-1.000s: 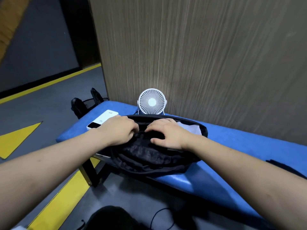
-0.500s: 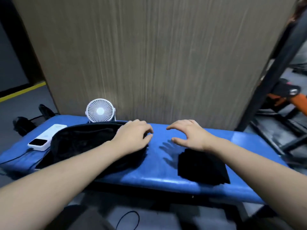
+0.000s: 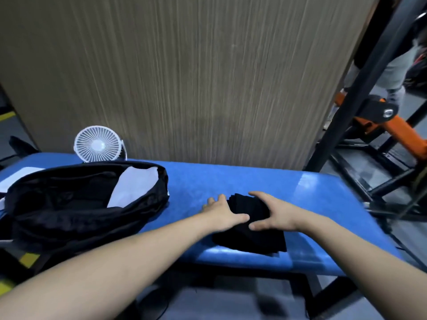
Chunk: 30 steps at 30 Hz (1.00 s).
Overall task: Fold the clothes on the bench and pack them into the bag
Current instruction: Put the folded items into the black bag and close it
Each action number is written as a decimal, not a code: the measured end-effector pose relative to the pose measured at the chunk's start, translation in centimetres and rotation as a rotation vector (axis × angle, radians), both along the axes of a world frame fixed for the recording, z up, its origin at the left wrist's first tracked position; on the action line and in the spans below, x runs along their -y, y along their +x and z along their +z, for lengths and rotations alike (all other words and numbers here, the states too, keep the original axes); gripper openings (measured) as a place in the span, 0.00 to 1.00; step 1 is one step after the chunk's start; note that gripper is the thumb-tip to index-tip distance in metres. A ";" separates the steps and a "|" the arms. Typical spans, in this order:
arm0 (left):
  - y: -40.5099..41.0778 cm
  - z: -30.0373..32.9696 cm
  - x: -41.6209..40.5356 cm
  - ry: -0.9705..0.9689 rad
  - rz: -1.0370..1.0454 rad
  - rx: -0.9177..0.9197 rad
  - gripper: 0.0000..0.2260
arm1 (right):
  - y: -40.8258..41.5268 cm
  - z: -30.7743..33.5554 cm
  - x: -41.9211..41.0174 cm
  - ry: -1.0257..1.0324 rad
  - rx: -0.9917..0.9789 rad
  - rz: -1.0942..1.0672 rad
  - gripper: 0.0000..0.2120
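A folded black garment [image 3: 250, 236] lies near the front edge of the blue bench [image 3: 231, 181]. My left hand [image 3: 223, 213] rests on its left side and my right hand [image 3: 275, 214] on its right side, fingers spread around its far end. To the left an open black bag [image 3: 76, 204] sits on the bench, with a white garment [image 3: 134, 185] and dark cloth inside.
A small white fan [image 3: 98, 144] stands behind the bag against a wooden panel [image 3: 184, 77]. A white device [image 3: 13, 179] lies at the bench's left end. A black and orange metal frame [image 3: 379, 125] stands to the right, with a person's legs behind it.
Both hands left the bag and moved right. They now sit on either side of the folded black garment; the view has swung right with them.
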<state>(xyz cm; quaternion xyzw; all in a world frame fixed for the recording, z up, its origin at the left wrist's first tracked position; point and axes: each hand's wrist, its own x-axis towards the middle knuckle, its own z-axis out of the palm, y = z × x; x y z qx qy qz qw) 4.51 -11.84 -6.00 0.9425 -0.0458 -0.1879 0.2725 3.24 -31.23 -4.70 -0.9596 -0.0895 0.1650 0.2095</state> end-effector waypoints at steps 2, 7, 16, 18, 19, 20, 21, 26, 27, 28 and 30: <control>0.5 -0.2 0.0 -0.009 -0.008 -0.011 0.35 | 0.9 0.2 -0.5 0.074 -0.095 -0.008 0.49; 0.9 -0.6 -1.5 -0.193 -0.179 -0.022 0.34 | 2.3 1.0 -2.0 0.019 -0.272 0.017 0.37; -0.2 -0.5 -3.8 -0.373 -0.053 -0.099 0.40 | -1.5 0.5 -2.6 0.549 -0.298 -0.243 0.27; -0.7 0.4 -4.3 -0.507 0.005 -0.167 0.40 | -2.2 1.3 -2.8 0.673 -0.278 -0.262 0.28; -1.0 1.1 -4.6 -0.583 0.037 -0.190 0.40 | -2.3 1.8 -3.0 0.713 -0.254 -0.275 0.29; -1.3 1.8 -5.0 -0.652 0.068 -0.215 0.37 | -2.3 2.3 -3.3 0.746 -0.223 -0.290 0.30; -1.6 2.5 -5.5 -0.714 0.097 -0.241 0.35 | -2.3 2.7 -3.7 0.776 -0.191 -0.301 0.31; -2.2 5.4 -10.2 -1.066 0.112 -0.443 0.28 | -0.8 4.9 -7.2 0.962 -0.044 -0.318 0.38; -2.3 6.0 -11.3 -1.172 0.141 -0.463 0.28 | -0.5 5.4 -8.2 1.010 -0.030 -0.321 0.39; -2.3 6.6 -12.4 -1.245 0.164 -0.443 0.29 | 0.0 5.8 -9.3 1.054 -0.026 -0.305 0.39; -2.4 7.4 -14.3 -1.276 0.193 -0.300 0.30 | 0.8 6.6 -11.9 1.097 -0.034 -0.252 0.38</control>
